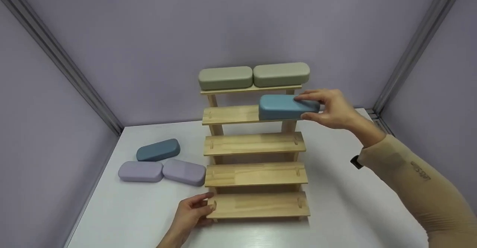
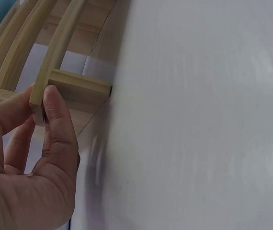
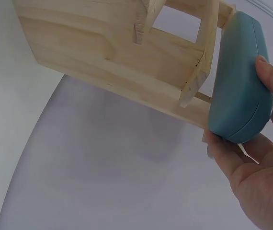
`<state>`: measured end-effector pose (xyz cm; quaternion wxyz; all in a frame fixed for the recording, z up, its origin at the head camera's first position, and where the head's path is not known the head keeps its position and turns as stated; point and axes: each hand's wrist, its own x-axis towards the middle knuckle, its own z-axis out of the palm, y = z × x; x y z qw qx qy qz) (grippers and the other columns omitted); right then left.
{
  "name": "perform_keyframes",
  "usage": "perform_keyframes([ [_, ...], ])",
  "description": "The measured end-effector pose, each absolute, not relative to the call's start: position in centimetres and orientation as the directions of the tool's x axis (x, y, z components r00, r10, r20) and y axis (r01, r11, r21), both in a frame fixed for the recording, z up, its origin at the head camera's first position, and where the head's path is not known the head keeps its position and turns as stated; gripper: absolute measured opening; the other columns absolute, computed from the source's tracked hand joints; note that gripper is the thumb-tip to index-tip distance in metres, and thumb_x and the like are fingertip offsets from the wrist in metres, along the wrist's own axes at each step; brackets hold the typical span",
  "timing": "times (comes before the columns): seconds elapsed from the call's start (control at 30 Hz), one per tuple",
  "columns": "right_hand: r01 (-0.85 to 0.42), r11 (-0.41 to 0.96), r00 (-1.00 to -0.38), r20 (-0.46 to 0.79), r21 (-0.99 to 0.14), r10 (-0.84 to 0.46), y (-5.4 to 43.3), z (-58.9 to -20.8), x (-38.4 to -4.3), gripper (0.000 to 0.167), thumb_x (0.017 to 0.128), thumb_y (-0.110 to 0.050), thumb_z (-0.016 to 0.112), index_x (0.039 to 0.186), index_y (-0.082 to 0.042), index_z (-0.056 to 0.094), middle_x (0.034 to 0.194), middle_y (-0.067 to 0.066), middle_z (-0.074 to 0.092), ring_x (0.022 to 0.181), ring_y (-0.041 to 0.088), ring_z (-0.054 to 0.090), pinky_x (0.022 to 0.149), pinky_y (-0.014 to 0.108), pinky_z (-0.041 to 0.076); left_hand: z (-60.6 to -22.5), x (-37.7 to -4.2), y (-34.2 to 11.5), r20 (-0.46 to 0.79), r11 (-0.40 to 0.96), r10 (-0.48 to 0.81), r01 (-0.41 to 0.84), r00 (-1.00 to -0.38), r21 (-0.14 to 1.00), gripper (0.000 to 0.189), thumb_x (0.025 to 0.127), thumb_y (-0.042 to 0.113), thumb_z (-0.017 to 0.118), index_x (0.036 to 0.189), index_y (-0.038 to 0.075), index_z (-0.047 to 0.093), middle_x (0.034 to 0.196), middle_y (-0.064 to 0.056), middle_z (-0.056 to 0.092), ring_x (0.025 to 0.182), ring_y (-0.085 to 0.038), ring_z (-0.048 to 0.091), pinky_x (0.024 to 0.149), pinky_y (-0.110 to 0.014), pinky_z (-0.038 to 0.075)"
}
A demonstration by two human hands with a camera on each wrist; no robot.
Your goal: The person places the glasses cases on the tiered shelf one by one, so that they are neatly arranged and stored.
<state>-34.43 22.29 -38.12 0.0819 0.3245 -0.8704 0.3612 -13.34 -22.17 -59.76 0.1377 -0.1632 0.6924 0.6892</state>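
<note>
A light blue glasses case (image 1: 279, 108) lies along the right half of the second shelf from the top of a stepped wooden rack (image 1: 257, 143). My right hand (image 1: 329, 108) grips its right end, thumb on the near side and fingers over the top and back. In the right wrist view the thumb and fingers span the end of the blue case (image 3: 242, 81). My left hand (image 1: 192, 212) pinches the left end of the lowest shelf. The left wrist view shows thumb and fingers on either side of that shelf board (image 2: 40, 91).
Two sage green cases (image 1: 225, 78) stand side by side on the top shelf. Left of the rack, a dark blue case (image 1: 158, 150) and two lilac cases (image 1: 141, 171) lie on the white table (image 1: 123, 210). A wall (image 1: 238, 20) rises behind the rack.
</note>
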Motion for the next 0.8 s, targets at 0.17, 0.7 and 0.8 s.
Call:
perform_keyframes([
  [0.17, -0.627, 0.509, -0.768, 0.356, -0.590, -0.533, 21.3, -38.3, -35.4, 0.050, 0.089, -0.002, 0.092, 0.137, -0.009, 0.081, 0.151, 0.025, 0.072, 0.139, 0.045, 0.069, 0.113, 0.065, 0.058, -59.9, -13.5, -22.2, -0.429, -0.006, -0.041, -0.429, -0.903, 0.903, 0.055, 0.094, 0.006, 0.088, 0.147, 0.004, 0.073, 0.104, 0.001, 0.055, 0.091, -0.012, 0.064, 0.076, -0.032, 0.071],
  [0.7, -0.636, 0.515, -0.764, 0.376, -0.575, -0.525, 20.3, -39.3, -35.9, 0.048, 0.089, -0.006, 0.094, 0.135, -0.010, 0.082, 0.150, 0.021, 0.074, 0.145, 0.047, 0.064, 0.113, 0.064, 0.057, -59.6, -13.6, -22.0, -0.429, 0.009, -0.049, -0.430, -0.902, 0.903, 0.057, 0.094, 0.006, 0.088, 0.148, 0.002, 0.071, 0.105, 0.000, 0.055, 0.088, -0.011, 0.065, 0.077, -0.033, 0.071],
  [0.8, -0.641, 0.523, -0.764, 0.397, -0.561, -0.509, 20.3, -39.5, -35.7, 0.047, 0.089, -0.007, 0.095, 0.134, -0.009, 0.083, 0.151, 0.022, 0.073, 0.146, 0.049, 0.063, 0.112, 0.065, 0.057, -59.6, -13.6, -22.0, -0.436, 0.018, -0.064, -0.438, -0.898, 0.899, 0.057, 0.093, 0.005, 0.088, 0.148, 0.004, 0.072, 0.105, 0.000, 0.055, 0.090, -0.012, 0.063, 0.076, -0.032, 0.071],
])
